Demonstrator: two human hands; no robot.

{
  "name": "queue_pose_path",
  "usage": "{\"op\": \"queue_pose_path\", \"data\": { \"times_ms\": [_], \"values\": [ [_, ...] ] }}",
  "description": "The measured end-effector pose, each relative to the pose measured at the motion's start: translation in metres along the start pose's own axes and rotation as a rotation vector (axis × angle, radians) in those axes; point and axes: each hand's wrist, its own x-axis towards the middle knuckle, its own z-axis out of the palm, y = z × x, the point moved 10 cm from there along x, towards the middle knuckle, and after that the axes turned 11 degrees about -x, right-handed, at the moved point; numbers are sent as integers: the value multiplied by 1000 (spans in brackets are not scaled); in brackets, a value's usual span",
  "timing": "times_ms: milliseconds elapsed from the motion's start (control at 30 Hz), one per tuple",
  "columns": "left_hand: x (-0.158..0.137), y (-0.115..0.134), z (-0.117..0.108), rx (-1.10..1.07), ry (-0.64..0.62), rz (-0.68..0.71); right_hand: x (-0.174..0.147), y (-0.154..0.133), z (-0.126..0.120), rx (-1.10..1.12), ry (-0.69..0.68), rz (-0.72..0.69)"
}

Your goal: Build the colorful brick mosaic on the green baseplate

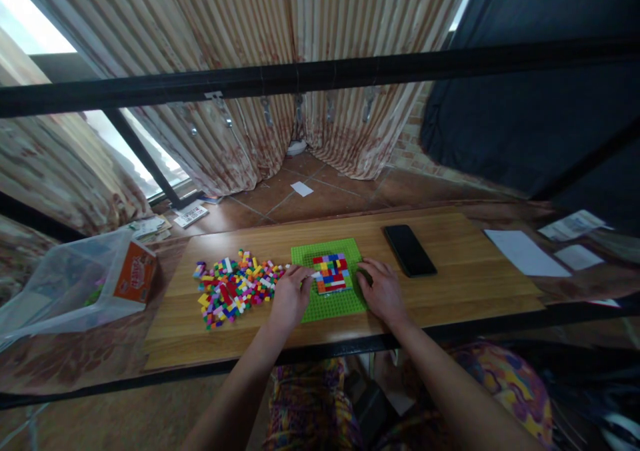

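Note:
A green studded baseplate (310,312) lies on the wooden board, bearing a built block of multicoloured toy bricks (331,274) in red, blue, yellow, white and purple. My left hand (290,294) is over the baseplate's left side, thumb and fingers pinched on a small white brick (315,275) at the left edge of the build. On the opposite side, my right hand (383,291) rests at the baseplate's right edge, fingers curved and thumb apart, with nothing visible in it. Left of my left hand spreads a pile of loose toy bricks (235,288).
A black phone (410,250) lies on the wooden board (465,271) to the right. At far left stands a clear plastic bin (75,281) with an orange label. White papers (525,252) lie at right. A black bar (320,76) crosses beyond the table.

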Motion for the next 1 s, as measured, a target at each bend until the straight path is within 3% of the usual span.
{"op": "queue_pose_path", "data": {
  "times_ms": [400,700,1000],
  "values": [
    [14,-1,13,30,-26,0,0,0,-1,7,-16,11],
    [13,-25,12,-106,124,-223,0,0,0,-8,-28,16],
    [2,-43,14,-330,148,-340,0,0,-1,-2,-10,7]
  ]
}}
